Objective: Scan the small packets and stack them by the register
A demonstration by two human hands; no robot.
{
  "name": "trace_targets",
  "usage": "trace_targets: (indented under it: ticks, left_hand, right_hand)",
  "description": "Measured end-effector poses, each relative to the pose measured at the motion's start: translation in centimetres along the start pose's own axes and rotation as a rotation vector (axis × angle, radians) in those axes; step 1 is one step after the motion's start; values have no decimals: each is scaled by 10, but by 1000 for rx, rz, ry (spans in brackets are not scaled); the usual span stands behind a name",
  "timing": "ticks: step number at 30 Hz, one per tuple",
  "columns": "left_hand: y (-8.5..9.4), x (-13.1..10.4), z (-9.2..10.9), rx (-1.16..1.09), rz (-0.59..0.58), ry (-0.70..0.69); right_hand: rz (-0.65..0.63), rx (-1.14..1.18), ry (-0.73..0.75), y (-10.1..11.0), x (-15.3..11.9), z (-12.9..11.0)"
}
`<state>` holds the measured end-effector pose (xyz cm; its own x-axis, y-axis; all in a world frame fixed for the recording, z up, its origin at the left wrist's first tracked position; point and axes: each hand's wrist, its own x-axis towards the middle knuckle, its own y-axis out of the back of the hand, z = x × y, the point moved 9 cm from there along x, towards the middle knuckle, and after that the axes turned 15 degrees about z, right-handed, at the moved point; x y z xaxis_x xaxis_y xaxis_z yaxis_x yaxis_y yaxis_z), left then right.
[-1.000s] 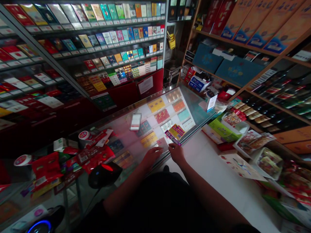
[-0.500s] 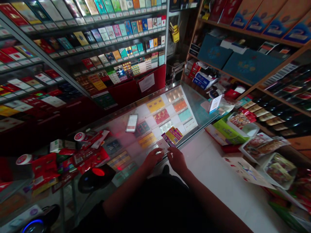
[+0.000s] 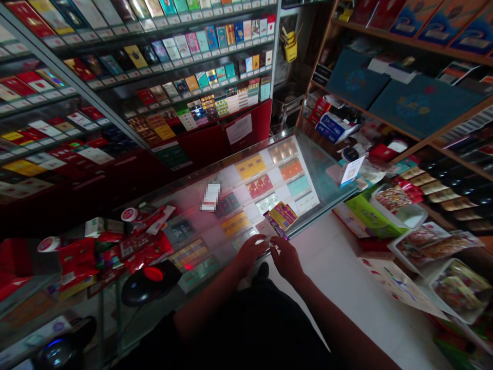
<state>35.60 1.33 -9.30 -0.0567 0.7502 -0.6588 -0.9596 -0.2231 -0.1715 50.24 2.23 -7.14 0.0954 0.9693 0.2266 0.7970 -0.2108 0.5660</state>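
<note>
My left hand (image 3: pixel 250 253) and my right hand (image 3: pixel 287 258) meet at the near edge of the glass counter (image 3: pixel 325 167), fingertips almost touching. Both have their fingers drawn in to a pinch. Something small and pale shows at the fingertips, too small to name. Just beyond them on the glass lies a yellow and purple packet (image 3: pixel 284 215). A narrow dark purple packet (image 3: pixel 276 226) lies against its near left side. Farther left, a white blurred-out rectangle (image 3: pixel 211 197) rests on the counter.
Red snack packets (image 3: pixel 148 246) and a black rounded device (image 3: pixel 148 282) crowd the counter's left. At right stand a small white sign (image 3: pixel 352 169) and open boxes with bagged goods (image 3: pixel 419 241). Shelves of small boxes (image 3: pixel 192 43) line the back.
My hands have come slightly closer together at the fingertips. The whole view has shifted a little; the packets lie as before.
</note>
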Motion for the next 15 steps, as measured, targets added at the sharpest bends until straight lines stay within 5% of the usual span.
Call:
trace_targets:
  ticks: [9,15]
  left_hand:
    - [-10,12,2,42,21,25]
    - [-2,-6,16,222,14,-37]
  right_hand:
    - [5,-1,-52,8,9,14]
    - [30,-10,-82,10,7,12]
